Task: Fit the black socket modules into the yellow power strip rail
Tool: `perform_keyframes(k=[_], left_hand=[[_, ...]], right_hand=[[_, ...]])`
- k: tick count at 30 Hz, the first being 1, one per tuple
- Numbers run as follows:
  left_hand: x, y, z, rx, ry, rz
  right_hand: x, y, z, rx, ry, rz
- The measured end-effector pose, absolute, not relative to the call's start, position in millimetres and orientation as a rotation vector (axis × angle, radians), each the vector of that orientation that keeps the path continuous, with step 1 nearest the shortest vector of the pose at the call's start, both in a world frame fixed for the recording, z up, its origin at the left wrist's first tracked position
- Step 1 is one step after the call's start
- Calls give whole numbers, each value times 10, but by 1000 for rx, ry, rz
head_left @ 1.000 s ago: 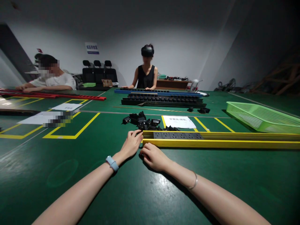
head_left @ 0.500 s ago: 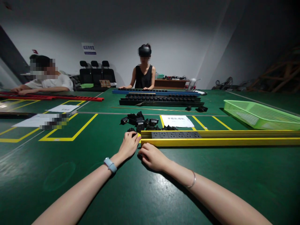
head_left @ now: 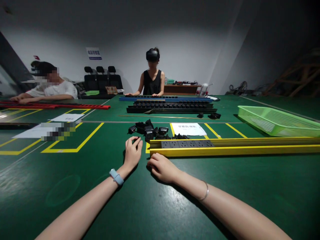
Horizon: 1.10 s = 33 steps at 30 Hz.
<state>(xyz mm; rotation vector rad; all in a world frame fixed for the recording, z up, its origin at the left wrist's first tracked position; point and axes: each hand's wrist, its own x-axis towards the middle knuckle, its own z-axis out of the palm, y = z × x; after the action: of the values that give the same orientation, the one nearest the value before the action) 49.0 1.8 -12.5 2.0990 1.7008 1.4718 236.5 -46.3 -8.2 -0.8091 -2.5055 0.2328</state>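
Left hand (head_left: pixel 133 152): half-curled, contents unclear, apart from yellow rail (head_left: pixel 225 152)
Right hand (head_left: pixel 162 166): curled at rail's left end, hold unclear
Socket modules (head_left: pixel 187 144): inside rail
Blue rail (head_left: pixel 130 99): near tabletop's (head_left: pixel 160 206) far edge

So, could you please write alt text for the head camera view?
A person's right hand is at the end of a yellow channel holding socket modules; the left hand is apart, near loose black parts on a green table. A co-worker is opposite.
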Motion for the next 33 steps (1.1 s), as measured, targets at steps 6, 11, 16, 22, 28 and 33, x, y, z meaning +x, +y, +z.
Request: perform_keyframes(k=[6, 11, 16, 22, 28, 33], left_hand=[[386, 116, -147, 1704, 1736, 1590], [327, 201, -253, 1536, 1820, 1554], [335, 192, -294, 1655, 1835, 1522], [366, 150, -247, 1780, 1791, 1407], [386, 122, -209, 1848, 1762, 1373], [390, 106, -185, 1886, 1748, 1321]], right_hand=[[2368, -475, -65, -802, -2496, 275], [2370, -470, -66, -799, -2494, 286], [2370, -472, -63, -803, -2489, 283], [2370, -477, -60, -805, -2490, 276], [2373, -464, -81, -806, -2494, 279], [2369, -469, -72, -803, -2492, 286]])
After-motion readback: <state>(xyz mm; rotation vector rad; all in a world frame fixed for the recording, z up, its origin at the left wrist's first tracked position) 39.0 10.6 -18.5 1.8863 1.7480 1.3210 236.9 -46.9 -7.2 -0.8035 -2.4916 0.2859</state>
